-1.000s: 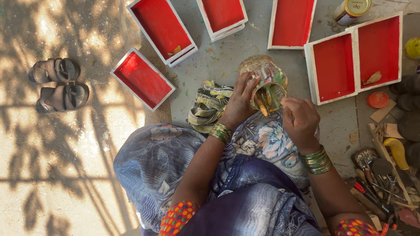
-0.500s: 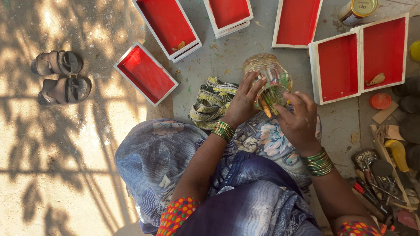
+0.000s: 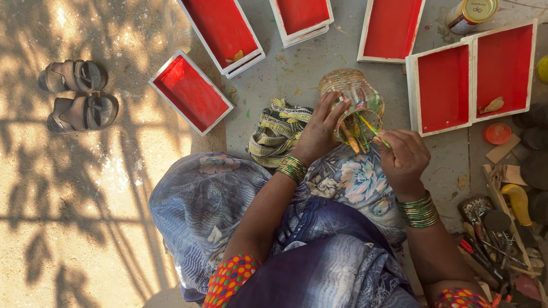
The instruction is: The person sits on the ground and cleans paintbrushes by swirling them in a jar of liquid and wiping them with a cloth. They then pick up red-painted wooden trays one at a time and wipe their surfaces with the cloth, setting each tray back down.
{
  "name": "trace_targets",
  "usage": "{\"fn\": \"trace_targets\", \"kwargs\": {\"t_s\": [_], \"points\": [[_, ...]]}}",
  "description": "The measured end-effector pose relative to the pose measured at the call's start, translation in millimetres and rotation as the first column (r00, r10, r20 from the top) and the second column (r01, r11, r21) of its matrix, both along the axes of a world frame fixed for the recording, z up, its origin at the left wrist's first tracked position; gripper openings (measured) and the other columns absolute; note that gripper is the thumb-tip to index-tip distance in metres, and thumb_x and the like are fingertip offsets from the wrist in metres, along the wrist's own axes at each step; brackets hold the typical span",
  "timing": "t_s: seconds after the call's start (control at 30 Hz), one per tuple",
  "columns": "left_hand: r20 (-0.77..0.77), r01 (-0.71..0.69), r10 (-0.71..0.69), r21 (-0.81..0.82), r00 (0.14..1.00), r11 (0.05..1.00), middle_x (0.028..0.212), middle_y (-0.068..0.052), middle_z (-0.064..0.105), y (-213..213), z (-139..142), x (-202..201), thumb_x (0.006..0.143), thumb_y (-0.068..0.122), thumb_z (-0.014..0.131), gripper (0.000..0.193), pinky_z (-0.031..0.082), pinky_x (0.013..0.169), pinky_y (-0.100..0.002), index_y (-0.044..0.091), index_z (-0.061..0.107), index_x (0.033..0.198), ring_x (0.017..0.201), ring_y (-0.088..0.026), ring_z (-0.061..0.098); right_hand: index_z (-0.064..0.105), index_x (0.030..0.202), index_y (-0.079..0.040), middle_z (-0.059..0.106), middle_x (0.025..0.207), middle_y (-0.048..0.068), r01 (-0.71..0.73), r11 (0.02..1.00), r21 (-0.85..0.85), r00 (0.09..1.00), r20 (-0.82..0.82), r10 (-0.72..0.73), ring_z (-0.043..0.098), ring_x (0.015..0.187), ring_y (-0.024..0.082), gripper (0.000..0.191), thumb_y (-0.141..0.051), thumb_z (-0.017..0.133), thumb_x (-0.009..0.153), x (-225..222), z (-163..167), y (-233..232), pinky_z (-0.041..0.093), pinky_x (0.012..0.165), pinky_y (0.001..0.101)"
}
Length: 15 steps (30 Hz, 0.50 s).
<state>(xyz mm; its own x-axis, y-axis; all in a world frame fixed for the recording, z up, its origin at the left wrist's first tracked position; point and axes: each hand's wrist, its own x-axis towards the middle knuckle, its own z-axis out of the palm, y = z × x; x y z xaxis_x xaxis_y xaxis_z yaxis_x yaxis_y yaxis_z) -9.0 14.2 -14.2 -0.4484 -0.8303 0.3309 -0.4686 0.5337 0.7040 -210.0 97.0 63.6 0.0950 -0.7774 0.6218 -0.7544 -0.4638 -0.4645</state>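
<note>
Left hand: the left hand grips a clear glass jar from its side, fingers wrapped on the wall, jar tilted with its mouth toward the person.
Right hand: the right hand is closed in a pinch at the jar's mouth, on what looks like a thin green stick; the view is too small to be sure.
Jar: held above the lap, over the flowered cloth; coloured sticks show inside it.
Wrists: green bangles on both.
Just left of the jar: a folded yellow-patterned cloth on the ground.
Around: open red-lined boxes with white rims lie on the grey floor, ahead and to both sides.
Far right: a heap of tools and an orange lid.
Top right: a tin with a gold lid.
Far left: a pair of sandals, well apart, in dappled shade.
</note>
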Motion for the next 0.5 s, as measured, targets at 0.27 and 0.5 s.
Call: {"fn": "trace_targets", "kwargs": {"t_s": [0.27,0.5], "points": [[-0.036,0.0,0.0,-0.011,0.999,1.0,0.161,-0.017,0.034,1.4,-1.3,3.1,0.069,0.017,0.094,0.097,0.035,0.128,-0.049,0.015,0.042,0.15,0.154,-0.041,0.031,0.07,0.109,-0.003,0.073,0.106,0.01,-0.018,0.999,0.051,1.0,0.016,0.018,0.072,0.098,0.027,0.017,-0.004,0.082,0.096,-0.1,1.8,5.2,0.058,0.085,0.0376],[-0.047,0.017,-0.018,-0.014,0.999,1.0,0.16,-0.016,0.034,7.9,-5.0,6.7,0.067,0.016,0.095,0.096,0.037,0.127,-0.048,0.016,0.044,0.149,0.154,-0.041,0.031,0.076,0.107,-0.006,0.067,0.111,0.007,-0.027,0.986,0.166,0.977,-0.202,0.061,0.066,0.098,0.026,0.024,0.004,0.078,0.085,12.8,11.3,2.4,0.058,0.081,0.037]]}}
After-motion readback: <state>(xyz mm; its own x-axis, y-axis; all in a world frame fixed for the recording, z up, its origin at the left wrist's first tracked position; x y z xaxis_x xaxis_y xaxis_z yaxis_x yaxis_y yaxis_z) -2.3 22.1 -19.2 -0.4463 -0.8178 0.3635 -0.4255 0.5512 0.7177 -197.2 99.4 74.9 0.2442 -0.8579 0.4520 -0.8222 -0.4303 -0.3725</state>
